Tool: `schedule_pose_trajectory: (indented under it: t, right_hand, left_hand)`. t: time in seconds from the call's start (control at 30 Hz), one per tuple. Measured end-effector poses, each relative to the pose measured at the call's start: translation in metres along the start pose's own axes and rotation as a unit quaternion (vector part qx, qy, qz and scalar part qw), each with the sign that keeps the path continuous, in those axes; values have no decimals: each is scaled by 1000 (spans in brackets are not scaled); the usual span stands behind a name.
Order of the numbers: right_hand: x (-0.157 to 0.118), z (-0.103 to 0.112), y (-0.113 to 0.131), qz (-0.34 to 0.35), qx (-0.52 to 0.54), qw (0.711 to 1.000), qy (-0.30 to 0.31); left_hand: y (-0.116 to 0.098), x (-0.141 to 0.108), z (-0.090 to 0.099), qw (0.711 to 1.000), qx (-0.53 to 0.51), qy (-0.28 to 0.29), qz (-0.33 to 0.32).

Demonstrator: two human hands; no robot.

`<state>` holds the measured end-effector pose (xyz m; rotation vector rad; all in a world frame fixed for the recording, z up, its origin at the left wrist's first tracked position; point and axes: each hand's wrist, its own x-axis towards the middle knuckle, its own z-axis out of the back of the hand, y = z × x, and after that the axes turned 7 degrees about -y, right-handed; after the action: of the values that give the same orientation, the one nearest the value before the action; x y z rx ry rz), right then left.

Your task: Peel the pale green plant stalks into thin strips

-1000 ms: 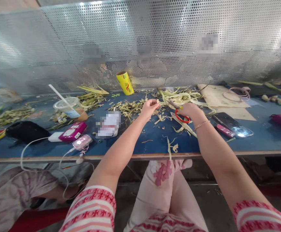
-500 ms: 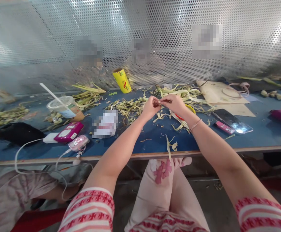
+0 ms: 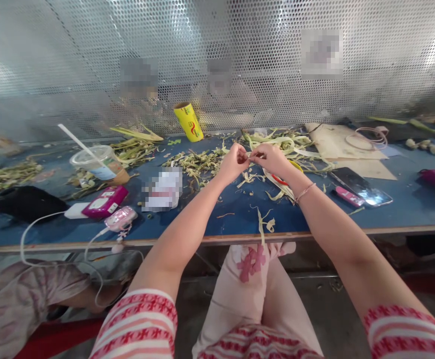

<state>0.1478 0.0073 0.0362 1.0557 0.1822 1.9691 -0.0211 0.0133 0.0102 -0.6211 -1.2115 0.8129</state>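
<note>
Over the blue table, my left hand (image 3: 235, 163) and my right hand (image 3: 269, 158) meet fingertip to fingertip. Both are closed in a pinch on a small pale piece that is too small to name. Just left of them lies a heap of short, dried-looking greenish plant bits (image 3: 198, 163). Long pale plant strips (image 3: 285, 142) are spread behind my right hand. Red and yellow rounded edges of something (image 3: 296, 166) show under my right wrist, mostly hidden. A curled pale strip (image 3: 261, 224) hangs at the table's front edge.
A yellow cardboard tube (image 3: 188, 122) leans at the perforated metal wall (image 3: 247, 60). Leftward stand a plastic cup with a straw (image 3: 100, 162), a purple box (image 3: 106, 202) and a cabled pink device (image 3: 120, 218). A phone (image 3: 359, 185) lies rightward. Another person's leg (image 3: 34, 294) is at lower left.
My two hands stay together, with the fingertips slightly further apart. The whole view has shifted a little; the things on the table keep their places.
</note>
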Motion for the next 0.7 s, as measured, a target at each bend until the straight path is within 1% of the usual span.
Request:
schedule_pose_trajectory:
  t: [0.1, 0.17, 0.27, 0.37, 0.47, 0.57, 0.63, 0.7]
  right_hand:
    - [0, 0, 2, -28, -21, 999, 28]
    - [0, -2, 1, -51, -15, 998, 32]
    - [-1, -7, -4, -86, 24, 996, 14]
    - [-1, -11, -9, -111, 76, 991, -2]
    - [-1, -11, -12, -133, 125, 983, 2]
    - [-1, -10, -10, -146, 155, 977, 9]
    - [-2, -8, -7, -141, 143, 980, 4]
    - [-2, -6, -4, -125, 109, 986, -1]
  left_hand:
    - [-5, 0, 1, 998, 54, 6, -10]
    - [-7, 0, 2, 995, 97, 9, -28]
    - [-8, 2, 2, 988, 142, 19, -62]
    - [-5, 4, 3, 984, 160, 26, -77]
    - [-3, 4, 3, 984, 160, 31, -73]
    - [-6, 3, 4, 987, 149, 29, -60]
    - [-9, 1, 3, 989, 142, 24, -41]
    - [-12, 0, 2, 991, 130, 19, -15]
